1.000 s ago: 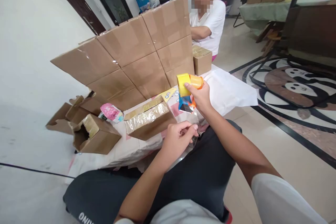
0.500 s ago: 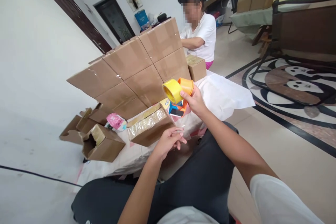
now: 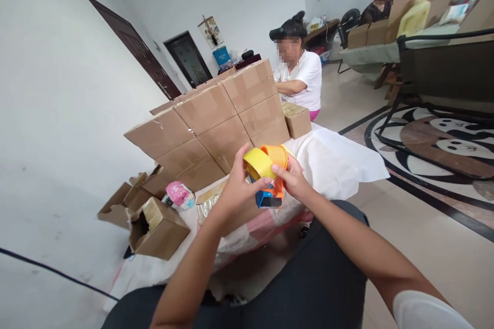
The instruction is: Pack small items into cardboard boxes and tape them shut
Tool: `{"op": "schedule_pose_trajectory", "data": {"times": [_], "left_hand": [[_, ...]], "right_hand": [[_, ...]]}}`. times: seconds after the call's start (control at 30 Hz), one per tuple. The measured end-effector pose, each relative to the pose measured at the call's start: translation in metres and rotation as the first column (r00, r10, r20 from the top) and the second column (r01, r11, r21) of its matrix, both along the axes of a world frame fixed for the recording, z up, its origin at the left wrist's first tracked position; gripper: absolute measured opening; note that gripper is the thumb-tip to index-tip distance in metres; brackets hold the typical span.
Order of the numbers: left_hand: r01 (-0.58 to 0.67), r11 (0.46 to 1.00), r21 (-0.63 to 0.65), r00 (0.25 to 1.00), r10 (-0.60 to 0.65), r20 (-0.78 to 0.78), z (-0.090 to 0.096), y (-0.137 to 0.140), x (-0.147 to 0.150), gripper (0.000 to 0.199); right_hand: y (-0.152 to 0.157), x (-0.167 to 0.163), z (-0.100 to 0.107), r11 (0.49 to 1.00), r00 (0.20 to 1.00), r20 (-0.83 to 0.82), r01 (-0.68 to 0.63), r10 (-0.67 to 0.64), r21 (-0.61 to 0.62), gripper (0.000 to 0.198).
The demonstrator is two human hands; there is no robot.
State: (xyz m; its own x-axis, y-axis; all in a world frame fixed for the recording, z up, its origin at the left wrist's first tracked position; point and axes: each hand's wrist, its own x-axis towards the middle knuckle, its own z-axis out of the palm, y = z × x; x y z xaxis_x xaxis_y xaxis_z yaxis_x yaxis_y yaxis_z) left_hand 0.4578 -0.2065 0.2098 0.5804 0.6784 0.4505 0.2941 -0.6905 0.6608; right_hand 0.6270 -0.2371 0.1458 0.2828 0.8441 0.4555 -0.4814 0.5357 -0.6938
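My right hand (image 3: pixel 294 179) is closed around an orange tape dispenser (image 3: pixel 275 157) with a blue part at its lower end. A yellow roll of tape (image 3: pixel 259 163) sits beside the dispenser's round orange hub, and my right thumb presses on its edge. From the left, my left hand (image 3: pixel 241 185) grips the same roll between thumb and fingers. Whether the roll is seated on the hub cannot be made out. Behind my hands lies a cardboard box with shiny tape (image 3: pixel 208 208), partly hidden by my left hand and forearm.
Stacked cardboard boxes (image 3: pixel 216 128) form a wall across the cloth-covered table (image 3: pixel 332 149). An opened carton (image 3: pixel 164 231) and a pink packet (image 3: pixel 179 194) are at the left. A person in a white shirt (image 3: pixel 304 77) sits behind the stack; another sits farther back.
My left hand has risen from above the table's near edge to take hold of the tape roll. The roll and dispenser now sit lower in view, and the camera has tilted up.
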Motion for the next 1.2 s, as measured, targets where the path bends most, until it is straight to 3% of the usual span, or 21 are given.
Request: {"op": "schedule_pose_trajectory", "data": {"times": [0.07,0.13,0.2,0.3,0.43,0.57,0.63,0.7,0.77,0.87,0.93,1.0,1.1,1.2], "left_hand": [[0.18,0.983,-0.036,0.979,-0.183,-0.088,0.019,0.019,0.005,0.094],[0.264,0.963,0.052,0.958,-0.256,-0.126,0.026,0.028,0.006,0.096],[0.295,0.94,0.173,0.951,-0.271,-0.149,0.025,0.029,0.004,0.094],[0.321,0.895,0.308,0.946,-0.289,-0.147,0.016,0.027,0.006,0.072],[0.334,0.879,0.34,0.942,-0.328,-0.076,0.005,0.032,0.019,0.05],[0.291,0.921,0.26,0.956,-0.269,-0.118,-0.007,0.027,0.025,0.053],[0.134,0.969,0.207,0.991,-0.137,0.0,-0.022,0.012,0.021,0.056],[-0.07,0.996,0.051,0.978,0.059,0.198,-0.045,-0.009,0.015,0.059],[-0.151,0.968,-0.2,0.941,0.203,0.272,-0.071,-0.031,0.01,0.062],[-0.08,0.858,-0.507,0.958,0.207,0.199,-0.099,-0.051,0.011,0.049],[-0.1,0.833,-0.545,0.95,0.242,0.196,-0.105,-0.052,0.012,0.034],[-0.161,0.853,-0.496,0.936,0.291,0.196,-0.104,-0.05,0.01,0.033],[-0.179,0.87,-0.46,0.945,0.282,0.166,-0.1,-0.048,0.003,0.038],[-0.176,0.855,-0.488,0.94,0.294,0.176,-0.104,-0.053,-0.003,0.031]], "right_hand": [[0.002,-0.002,-0.004,0.999,0.998,-0.039,-0.039,0.04,0.015,0.045],[0.003,-0.001,-0.006,0.998,0.998,-0.011,-0.063,0.063,0.009,0.046],[-0.001,-0.001,-0.007,0.997,0.996,0.044,-0.074,0.074,0.002,0.048],[-0.011,-0.003,-0.006,0.987,0.976,0.146,-0.161,0.16,-0.006,0.05],[-0.018,-0.01,-0.007,0.973,0.953,0.199,-0.226,0.229,-0.039,0.053],[-0.011,-0.008,-0.007,0.998,0.98,0.198,-0.012,0.026,-0.068,0.046],[-0.004,-0.004,-0.004,0.995,0.983,0.166,0.09,-0.081,-0.047,0.043],[0.002,-0.002,0.0,0.993,0.991,0.071,0.118,-0.116,-0.029,0.043],[0.006,-0.002,0.003,0.996,0.996,-0.008,0.091,-0.091,-0.017,0.044],[0.008,-0.007,0.003,0.999,0.999,0.009,0.039,-0.039,-0.005,0.045],[0.007,-0.008,0.002,1.0,0.999,0.048,0.024,-0.023,-0.007,0.048],[0.008,-0.004,-0.001,0.998,0.996,0.07,0.065,-0.063,-0.015,0.05],[0.013,0.011,-0.006,0.98,0.976,0.1,0.199,-0.195,-0.028,0.051],[0.023,0.023,-0.013,0.946,0.932,0.164,0.32,-0.323,0.045,0.048]]}}
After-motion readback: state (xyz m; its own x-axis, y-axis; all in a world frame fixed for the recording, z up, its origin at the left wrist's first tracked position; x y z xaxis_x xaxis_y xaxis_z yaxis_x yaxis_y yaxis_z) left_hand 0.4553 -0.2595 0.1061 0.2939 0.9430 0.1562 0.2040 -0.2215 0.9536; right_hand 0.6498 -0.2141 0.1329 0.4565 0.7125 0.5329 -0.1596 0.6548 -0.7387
